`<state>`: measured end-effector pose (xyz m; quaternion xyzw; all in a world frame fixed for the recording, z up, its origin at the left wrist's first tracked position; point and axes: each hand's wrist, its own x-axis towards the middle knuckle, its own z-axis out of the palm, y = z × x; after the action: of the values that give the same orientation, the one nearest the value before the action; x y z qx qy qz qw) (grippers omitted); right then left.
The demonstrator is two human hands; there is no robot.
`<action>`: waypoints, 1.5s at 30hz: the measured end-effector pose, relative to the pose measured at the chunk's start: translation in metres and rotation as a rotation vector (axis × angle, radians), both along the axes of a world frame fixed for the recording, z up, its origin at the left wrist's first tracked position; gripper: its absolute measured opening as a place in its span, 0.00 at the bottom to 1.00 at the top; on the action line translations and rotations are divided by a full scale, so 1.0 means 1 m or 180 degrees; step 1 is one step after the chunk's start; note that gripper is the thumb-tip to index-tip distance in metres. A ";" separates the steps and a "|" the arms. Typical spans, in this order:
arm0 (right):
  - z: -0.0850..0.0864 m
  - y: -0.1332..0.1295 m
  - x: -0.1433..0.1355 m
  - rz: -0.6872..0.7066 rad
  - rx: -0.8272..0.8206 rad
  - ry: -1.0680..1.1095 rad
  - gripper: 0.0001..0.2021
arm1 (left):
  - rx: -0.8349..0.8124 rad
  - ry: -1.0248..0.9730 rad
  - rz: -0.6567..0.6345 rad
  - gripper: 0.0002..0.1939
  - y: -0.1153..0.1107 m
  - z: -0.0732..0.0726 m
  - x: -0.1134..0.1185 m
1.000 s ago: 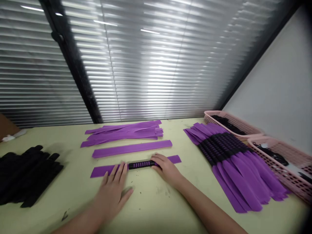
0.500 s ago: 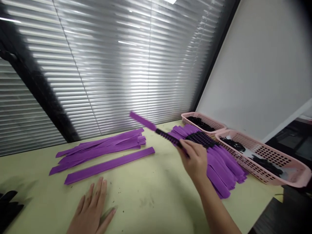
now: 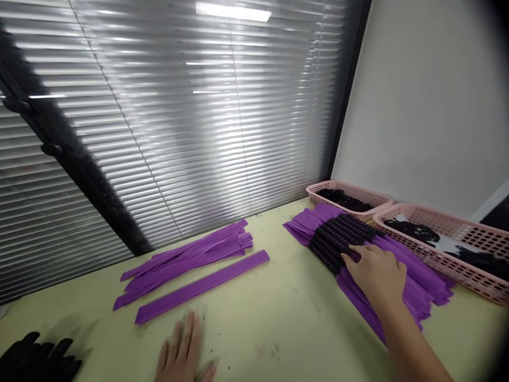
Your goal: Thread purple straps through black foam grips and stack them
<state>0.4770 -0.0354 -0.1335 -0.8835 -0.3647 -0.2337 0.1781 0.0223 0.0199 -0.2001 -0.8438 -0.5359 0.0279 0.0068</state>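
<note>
My right hand (image 3: 377,276) is at the near edge of a row of purple fabric strips (image 3: 409,265) whose middles are wrapped in black ribbed bands (image 3: 342,233). Its thumb and fingertips close on the nearest banded strip, which lies against the others; the palm hides part of it. My left hand (image 3: 181,353) lies flat on the table with fingers stretched out, holding nothing. Just beyond its fingertips lies a single plain purple strip (image 3: 202,286). Behind that strip is a loose pile of plain purple strips (image 3: 191,254).
Two pink perforated baskets (image 3: 350,188) (image 3: 469,233) with black pieces inside stand at the back right. A bunch of black items (image 3: 37,361) sits at the front left. Window blinds (image 3: 178,132) rise behind the yellowish table (image 3: 254,329), with a white wall on the right.
My right hand has moved right and down, bringing the banded strip from the air onto the near side of the row. The left hand stays flat; the view has shifted.
</note>
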 end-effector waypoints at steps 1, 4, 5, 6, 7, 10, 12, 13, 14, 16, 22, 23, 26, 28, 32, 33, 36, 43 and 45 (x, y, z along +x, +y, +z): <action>0.001 0.000 -0.002 -0.0013 -0.0006 -0.0012 0.16 | 0.0082 -0.0054 -0.0021 0.39 -0.002 0.001 0.000; 0.003 0.000 -0.007 0.0012 -0.0001 -0.0043 0.16 | 0.0188 -0.0141 -0.0068 0.38 -0.006 0.003 0.000; 0.004 0.000 -0.008 0.0046 0.0010 -0.0039 0.16 | 0.0148 -0.0140 -0.0080 0.38 -0.006 0.004 0.000; 0.004 0.000 -0.010 0.0086 0.0029 -0.0025 0.16 | 0.0078 -0.0131 -0.0090 0.38 -0.006 0.005 0.000; 0.005 0.000 -0.011 0.0127 0.0051 -0.0007 0.16 | -0.0015 -0.0122 -0.0104 0.38 -0.005 0.006 -0.001; 0.005 0.002 -0.014 0.0175 0.0135 0.0012 0.15 | -0.0224 -0.0159 -0.0136 0.39 -0.003 0.007 -0.003; 0.005 0.004 -0.018 0.0179 0.0193 -0.0047 0.15 | -0.0232 -0.0210 -0.0137 0.38 -0.002 0.006 -0.004; 0.005 0.005 -0.020 0.0193 0.0226 -0.0095 0.14 | -0.0232 -0.0226 -0.0139 0.38 -0.001 0.006 -0.004; 0.004 0.007 -0.023 0.0228 0.0262 -0.0150 0.14 | -0.0232 -0.0235 -0.0143 0.38 -0.001 0.005 -0.003; 0.001 0.013 -0.030 0.0423 0.0327 -0.0247 0.13 | -0.0239 -0.0247 -0.0156 0.38 -0.002 0.006 -0.003; -0.022 0.036 -0.078 0.2070 0.0256 -0.0145 0.13 | -0.0258 -0.0298 -0.0130 0.38 -0.002 0.007 -0.002; -0.026 0.039 -0.088 0.2358 0.0182 -0.0097 0.13 | -0.0240 -0.0308 -0.0146 0.38 -0.002 0.006 -0.002; -0.035 0.044 -0.113 0.3115 -0.0150 0.0066 0.16 | -0.0222 -0.0291 -0.0181 0.37 0.000 0.004 -0.003; -0.039 0.046 -0.121 0.3388 -0.0346 0.0231 0.19 | -0.0222 -0.0265 -0.0194 0.37 0.000 0.004 -0.003; -0.043 0.048 -0.119 0.3552 -0.0644 0.0563 0.21 | -0.0236 -0.0240 -0.0199 0.37 0.000 0.006 -0.002; -0.043 0.048 -0.117 0.3567 -0.0676 0.0615 0.21 | -0.0257 -0.0228 -0.0186 0.38 0.000 0.007 -0.002; -0.043 0.049 -0.114 0.3613 -0.0693 0.0692 0.21 | -0.0320 -0.0205 -0.0144 0.38 -0.002 0.010 -0.001; -0.043 0.049 -0.113 0.3613 -0.0681 0.0722 0.22 | -0.0239 -0.0227 -0.0143 0.38 -0.002 0.009 -0.001; -0.045 0.049 -0.112 0.3617 -0.0672 0.0721 0.22 | -0.0239 -0.0206 -0.0135 0.38 -0.002 0.009 -0.001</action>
<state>0.3646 0.0140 -0.1783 -0.5820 -0.7810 0.0318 0.2242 0.0210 0.0179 -0.1914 -0.8551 -0.5165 0.0205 -0.0416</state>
